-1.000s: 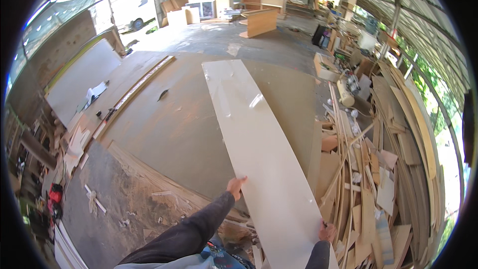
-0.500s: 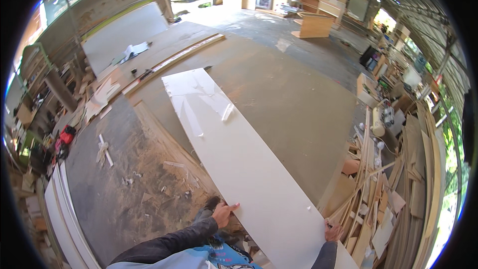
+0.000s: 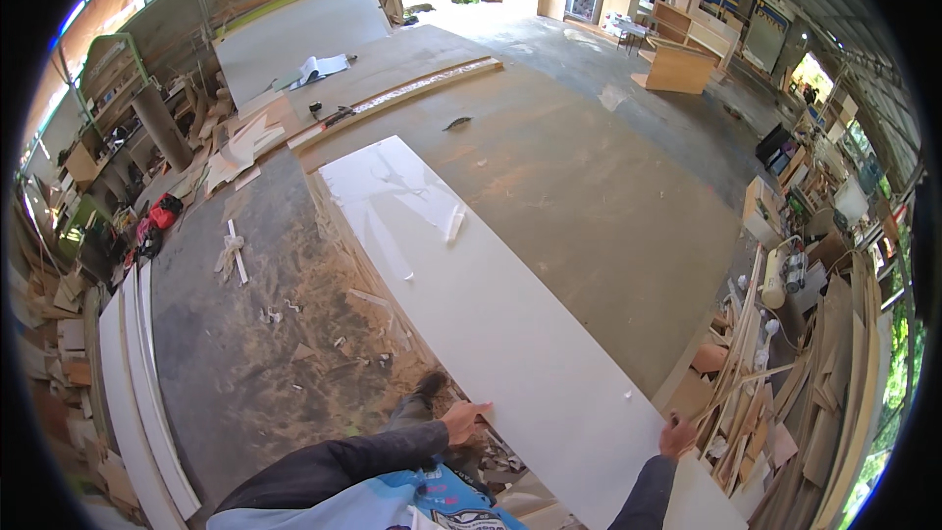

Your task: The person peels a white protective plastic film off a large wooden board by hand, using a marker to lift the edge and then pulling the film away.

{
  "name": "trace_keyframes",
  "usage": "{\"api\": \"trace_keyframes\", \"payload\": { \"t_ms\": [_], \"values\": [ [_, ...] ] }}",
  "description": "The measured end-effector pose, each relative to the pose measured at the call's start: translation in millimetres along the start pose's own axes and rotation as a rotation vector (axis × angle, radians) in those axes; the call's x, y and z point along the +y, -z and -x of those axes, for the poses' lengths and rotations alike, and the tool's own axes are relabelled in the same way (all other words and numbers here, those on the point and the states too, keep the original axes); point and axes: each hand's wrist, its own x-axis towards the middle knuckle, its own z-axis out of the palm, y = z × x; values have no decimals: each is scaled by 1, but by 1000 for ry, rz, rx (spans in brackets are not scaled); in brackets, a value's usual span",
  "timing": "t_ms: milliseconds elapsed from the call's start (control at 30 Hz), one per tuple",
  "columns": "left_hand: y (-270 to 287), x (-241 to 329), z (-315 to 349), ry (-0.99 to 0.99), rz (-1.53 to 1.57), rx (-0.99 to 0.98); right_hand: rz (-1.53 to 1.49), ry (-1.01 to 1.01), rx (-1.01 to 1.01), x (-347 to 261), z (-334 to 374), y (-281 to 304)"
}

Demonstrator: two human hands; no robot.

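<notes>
A long white board stretches from the lower right up to the left, partly over a broad brown work surface. Loose translucent film or tape lies on its far end, beside a curled white strip. My left hand grips the board's left edge, thumb on top and the other fingers mostly hidden. On the opposite edge my right hand is closed, its fingers curled round the rim. The board's near end runs out of view past my right forearm. A small white bit sits near the right edge.
Wood offcuts are heaped on the right, near an air compressor. A wooden batten lies across the surface, with a small dark object nearer me. Sawdust covers the left floor; white panels stand farther left.
My view has turned left. The board, held in both hands, has shifted left across the brown surface; its far corner is now well apart from the small dark object.
</notes>
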Motion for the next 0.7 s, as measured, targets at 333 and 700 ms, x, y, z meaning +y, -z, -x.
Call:
{"api": "trace_keyframes", "payload": {
  "t_ms": [333,700],
  "values": [
    [-16,69,35,294,-844,-75,-87,-365,196,-40,28,71],
    [53,285,-85,-466,-1260,759,-472,-493,319,-217,262,65]
  ]
}}
